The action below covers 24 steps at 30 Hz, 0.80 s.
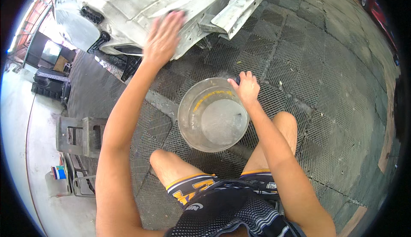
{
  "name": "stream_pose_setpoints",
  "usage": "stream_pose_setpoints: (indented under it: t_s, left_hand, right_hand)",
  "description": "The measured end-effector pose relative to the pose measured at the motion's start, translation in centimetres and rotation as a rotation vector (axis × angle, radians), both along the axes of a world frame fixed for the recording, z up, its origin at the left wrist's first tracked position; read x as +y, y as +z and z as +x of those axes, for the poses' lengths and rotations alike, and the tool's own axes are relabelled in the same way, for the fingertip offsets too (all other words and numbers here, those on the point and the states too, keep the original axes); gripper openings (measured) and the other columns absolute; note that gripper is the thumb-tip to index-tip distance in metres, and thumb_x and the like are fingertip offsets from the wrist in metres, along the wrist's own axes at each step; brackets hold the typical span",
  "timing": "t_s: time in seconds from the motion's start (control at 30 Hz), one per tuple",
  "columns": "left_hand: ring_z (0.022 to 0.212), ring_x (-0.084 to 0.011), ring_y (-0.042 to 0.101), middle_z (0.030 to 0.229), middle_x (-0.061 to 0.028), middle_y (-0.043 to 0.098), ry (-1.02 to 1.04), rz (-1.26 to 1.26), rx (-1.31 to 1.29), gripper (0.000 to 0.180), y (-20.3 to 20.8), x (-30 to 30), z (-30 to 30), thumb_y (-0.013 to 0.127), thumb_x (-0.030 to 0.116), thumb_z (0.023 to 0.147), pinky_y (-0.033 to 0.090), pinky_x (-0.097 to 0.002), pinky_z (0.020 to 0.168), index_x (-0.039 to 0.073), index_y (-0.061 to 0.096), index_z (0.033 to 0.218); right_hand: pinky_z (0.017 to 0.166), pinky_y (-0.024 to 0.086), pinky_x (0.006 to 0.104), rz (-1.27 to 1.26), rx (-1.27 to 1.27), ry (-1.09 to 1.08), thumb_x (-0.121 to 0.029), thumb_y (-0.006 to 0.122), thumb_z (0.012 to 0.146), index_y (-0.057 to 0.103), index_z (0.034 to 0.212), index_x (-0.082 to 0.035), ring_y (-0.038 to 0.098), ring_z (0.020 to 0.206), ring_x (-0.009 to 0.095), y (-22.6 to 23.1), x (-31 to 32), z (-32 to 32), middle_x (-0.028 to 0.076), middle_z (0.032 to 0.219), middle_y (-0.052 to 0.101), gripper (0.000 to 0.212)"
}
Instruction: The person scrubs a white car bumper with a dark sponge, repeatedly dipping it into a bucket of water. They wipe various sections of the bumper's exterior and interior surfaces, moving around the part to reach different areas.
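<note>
Bucket [188, 119] on matted floor [321, 87], beside right hand [247, 90], well below left hand [164, 38] | right: curled round dark item [237, 79] at bucket's far-right rim | left: fingers extended over white car body [128, 5], contact blurred, unclear

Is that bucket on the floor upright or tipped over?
The bucket is upright: seen from above, its round mouth faces up, showing the inside.

My left hand [162, 40] is blurred; the top edge crops the car [128, 14]; my right hand [248, 89] mostly hides a dark thing [237, 80] by the bucket's rim [181, 103].
</note>
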<state>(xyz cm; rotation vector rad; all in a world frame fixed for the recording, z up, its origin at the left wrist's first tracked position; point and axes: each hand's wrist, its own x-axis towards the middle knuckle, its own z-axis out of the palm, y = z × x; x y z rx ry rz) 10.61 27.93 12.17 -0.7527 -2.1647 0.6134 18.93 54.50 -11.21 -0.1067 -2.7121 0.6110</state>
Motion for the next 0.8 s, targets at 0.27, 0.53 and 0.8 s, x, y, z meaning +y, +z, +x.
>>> stream_pose_setpoints:
  t_s: [0.27,0.53,0.8]
  left_hand:
    - [0.161,-0.0190,0.021,0.173,-0.0025,0.027,0.089,-0.129,0.042,0.075,0.8,7.4,-3.1,0.059,0.037,0.100,0.011,-0.0444,0.131,0.011,0.031,0.165]
    - [0.160,-0.0163,0.022,0.174,0.0021,0.026,0.144,-0.160,-0.004,0.080,-0.9,-0.7,0.9,0.064,0.040,0.094,0.008,-0.0466,0.131,0.016,0.035,0.164]
    - [0.160,-0.0184,0.024,0.171,-0.0034,0.033,0.277,-0.211,0.223,0.070,2.9,16.0,-8.1,0.059,0.028,0.097,0.013,-0.0472,0.131,0.007,0.039,0.161]
  right_hand:
    - [0.072,0.062,0.0455,0.029,-0.022,0.039,-0.063,0.072,0.085,0.069,0.105,-0.006,0.069,0.096,0.035,0.7,-2.1,-0.2,0.013,0.108,0.064,0.061]
    - [0.068,0.061,0.0459,0.002,-0.017,-0.018,-0.060,0.076,0.083,0.070,0.100,-0.005,0.069,0.090,0.034,0.3,-0.2,0.0,0.013,0.103,0.063,0.057]
    - [0.070,0.062,0.0452,-0.077,-0.052,0.048,-0.061,0.075,0.084,0.069,0.104,-0.005,0.068,0.095,0.034,1.0,-1.2,-0.4,0.013,0.106,0.063,0.060]
